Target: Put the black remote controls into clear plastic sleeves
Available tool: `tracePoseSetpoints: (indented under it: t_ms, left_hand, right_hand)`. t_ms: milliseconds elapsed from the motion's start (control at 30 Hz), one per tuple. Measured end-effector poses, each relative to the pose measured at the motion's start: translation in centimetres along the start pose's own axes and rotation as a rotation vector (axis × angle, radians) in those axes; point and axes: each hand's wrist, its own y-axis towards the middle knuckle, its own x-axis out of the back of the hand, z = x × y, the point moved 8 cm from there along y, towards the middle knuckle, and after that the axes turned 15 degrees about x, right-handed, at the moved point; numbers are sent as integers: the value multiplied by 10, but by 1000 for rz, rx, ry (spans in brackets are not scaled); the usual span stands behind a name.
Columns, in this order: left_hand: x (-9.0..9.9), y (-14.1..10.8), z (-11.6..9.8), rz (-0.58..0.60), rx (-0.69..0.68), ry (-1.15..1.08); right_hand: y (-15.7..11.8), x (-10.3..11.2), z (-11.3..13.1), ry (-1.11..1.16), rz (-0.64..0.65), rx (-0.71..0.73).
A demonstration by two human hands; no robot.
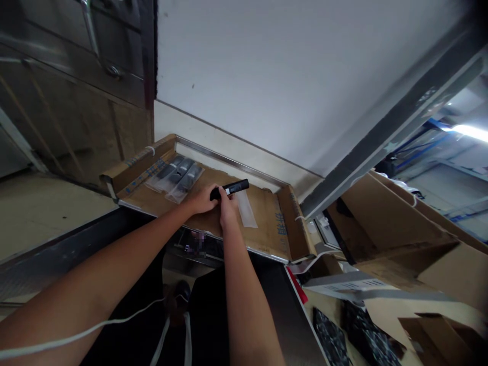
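Note:
A black stick-shaped object [238, 187] with a small pale label is held above the cardboard-lined tray, tilted with its far end up to the right. My left hand [203, 199] is closed around its left end. My right hand [228, 206] grips it near the middle, thumb along the top. Just right of that hand lies a flat translucent plastic sleeve [247, 211]. To the left are several dark objects in clear plastic bags [179, 175], side by side on the cardboard. I cannot make out the exact kind of the black object.
Cardboard walls edge the tray [296, 223] at both ends, against a white wall [244, 76]. Large open cardboard boxes [400, 223] stand at the right. A metal door with a handle [93, 35] is at the upper left. A white cord [114, 321] crosses my left forearm.

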Motion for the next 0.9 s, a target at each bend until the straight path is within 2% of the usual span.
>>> tracePoseSetpoints:
  t_ms: [100,200,300,433,500,567,700,767,833,900]
  left_hand:
    - [-3,-3,-7,23,-66,-57]
    - [-3,1,2,19,36,-130]
    - [-4,6,12,-1,128,-126]
    - [-10,7,10,17,97,-12]
    - [-14,6,6,28,77,43]
    - [-16,4,1,32,63,94]
    - [-17,-5,-15,31,-43,213]
    - [-20,-10,-24,62,-119,264]
    - [-26,-13,-32,108,-182,296]
    - [-31,-14,-38,136,-225,315]
  right_hand:
    - [3,5,-1,-52,-141,24]
    - [3,28,10,-93,-150,42]
    - [3,73,32,-247,-175,97]
    - [1,144,58,-456,-285,147]
    - [-1,171,67,-560,-353,162]
    - [-5,188,73,-646,-433,182]
    - [-17,200,83,-695,-620,260]
    - [-19,201,83,-663,-667,260]
    - [-16,197,74,-553,-605,182]
    - [-9,183,61,-320,-403,68]
